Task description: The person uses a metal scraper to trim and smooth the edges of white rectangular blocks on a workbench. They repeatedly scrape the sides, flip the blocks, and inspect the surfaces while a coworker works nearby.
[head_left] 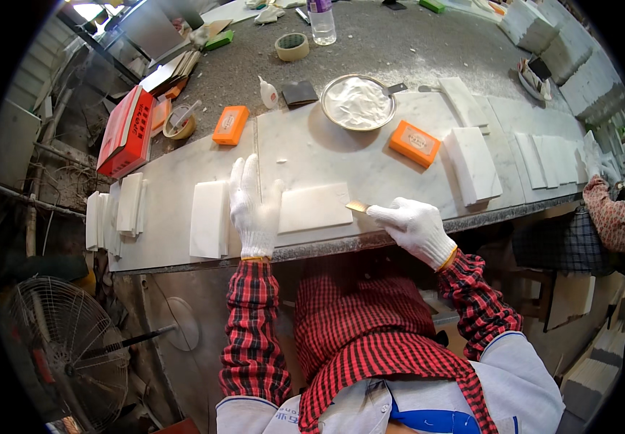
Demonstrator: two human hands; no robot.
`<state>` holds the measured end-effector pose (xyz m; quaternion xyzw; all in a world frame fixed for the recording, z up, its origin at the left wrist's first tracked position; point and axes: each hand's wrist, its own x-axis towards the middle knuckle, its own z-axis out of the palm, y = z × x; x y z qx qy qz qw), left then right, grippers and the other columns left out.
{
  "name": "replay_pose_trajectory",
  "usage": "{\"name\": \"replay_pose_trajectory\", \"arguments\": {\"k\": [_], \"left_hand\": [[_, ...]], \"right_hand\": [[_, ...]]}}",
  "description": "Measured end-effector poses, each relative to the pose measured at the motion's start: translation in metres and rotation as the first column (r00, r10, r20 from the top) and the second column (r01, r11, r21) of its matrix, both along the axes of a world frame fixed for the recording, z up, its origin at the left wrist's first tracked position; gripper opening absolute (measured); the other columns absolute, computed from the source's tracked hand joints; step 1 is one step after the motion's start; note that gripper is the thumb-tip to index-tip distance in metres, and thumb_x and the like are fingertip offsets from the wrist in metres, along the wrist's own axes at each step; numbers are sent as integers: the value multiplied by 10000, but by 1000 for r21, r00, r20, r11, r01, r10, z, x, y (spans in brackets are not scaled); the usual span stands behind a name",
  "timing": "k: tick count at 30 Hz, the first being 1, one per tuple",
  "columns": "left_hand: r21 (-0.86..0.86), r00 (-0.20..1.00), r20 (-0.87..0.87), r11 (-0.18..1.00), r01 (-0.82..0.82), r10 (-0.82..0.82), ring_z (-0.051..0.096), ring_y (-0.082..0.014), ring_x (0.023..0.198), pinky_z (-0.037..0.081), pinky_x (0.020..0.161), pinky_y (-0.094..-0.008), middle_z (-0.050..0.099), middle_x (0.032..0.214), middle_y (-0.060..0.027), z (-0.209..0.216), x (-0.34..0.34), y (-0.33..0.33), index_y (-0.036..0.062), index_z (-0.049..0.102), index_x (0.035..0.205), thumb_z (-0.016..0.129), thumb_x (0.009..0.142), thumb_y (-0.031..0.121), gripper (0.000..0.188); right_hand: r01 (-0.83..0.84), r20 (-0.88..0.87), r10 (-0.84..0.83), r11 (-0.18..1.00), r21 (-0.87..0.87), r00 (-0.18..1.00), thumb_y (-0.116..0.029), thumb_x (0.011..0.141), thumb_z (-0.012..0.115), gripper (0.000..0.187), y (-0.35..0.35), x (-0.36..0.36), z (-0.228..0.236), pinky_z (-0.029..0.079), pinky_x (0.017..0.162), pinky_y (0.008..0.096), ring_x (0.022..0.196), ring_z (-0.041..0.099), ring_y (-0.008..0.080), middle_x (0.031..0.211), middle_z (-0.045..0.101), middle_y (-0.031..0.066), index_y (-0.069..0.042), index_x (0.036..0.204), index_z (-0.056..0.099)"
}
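My left hand, in a white knit glove, is upright with its fingers stretched out. It stands at the left end of a flat white marble tile, and whether it presses on the tile I cannot tell. Closed around a small scraper with a brass-coloured blade, my gloved right hand is just off the tile's right end. The scraper's handle is hidden in the fingers. A white marble slab lies to the left of my left hand.
Beyond the tile are a metal bowl of white paste, two orange boxes and a squeeze bottle. Marble pieces stand at right, more at left by a red box. Another person's sleeve shows at far right.
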<state>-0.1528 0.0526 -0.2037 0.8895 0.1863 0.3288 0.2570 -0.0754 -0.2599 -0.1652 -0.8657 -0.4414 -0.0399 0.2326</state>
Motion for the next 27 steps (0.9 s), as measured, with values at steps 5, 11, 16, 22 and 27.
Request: {"name": "replay_pose_trajectory", "arguments": {"k": [5, 11, 16, 22, 27], "left_hand": [[-305, 998, 43, 950, 60, -50, 570, -338, 1420, 458, 1194, -429, 564, 1529, -242, 8, 29, 16, 11, 574, 1512, 832, 876, 172, 706], [-517, 997, -68, 856, 1, -42, 608, -336, 1340, 487, 1139, -426, 579, 1488, -235, 29, 71, 27, -36, 535, 1511, 817, 851, 277, 782], [-341, 985, -173, 938, -55, -5, 512, -397, 1435, 428, 1194, -455, 556, 1507, -256, 10, 107, 48, -45, 498, 1523, 800, 852, 360, 840], [-388, 981, -195, 918, -80, 3, 462, -399, 1497, 394, 1230, -457, 503, 1586, -268, -2, 133, 60, -31, 456, 1569, 798, 839, 401, 915], [-409, 973, -230, 906, -107, 11, 436, -390, 1529, 378, 1251, -449, 468, 1630, -264, -7, 151, 65, -25, 420, 1606, 806, 829, 406, 968]], "right_hand": [[94, -195, -35, 949, 301, 980, -158, 923, 777, 247, 7, 6, -6, 564, 651, 391, 733, 703, 280, 830, 679, 54, -213, 1161, 811], [153, -127, -130, 970, 187, 983, -132, 924, 776, 279, 23, -7, -19, 560, 652, 373, 727, 700, 279, 834, 696, 59, -200, 1191, 817], [90, -15, -90, 996, 22, 996, -138, 919, 755, 331, 13, -6, -6, 544, 626, 406, 710, 677, 280, 794, 652, 53, -242, 1231, 789], [93, -214, -55, 980, 173, 975, -107, 916, 749, 357, 7, 0, 5, 540, 634, 399, 714, 663, 276, 795, 637, 51, -241, 1245, 786], [114, -202, -78, 979, 171, 976, -98, 893, 761, 380, 24, -7, -6, 542, 633, 396, 714, 668, 265, 808, 649, 47, -254, 1237, 790]]}}
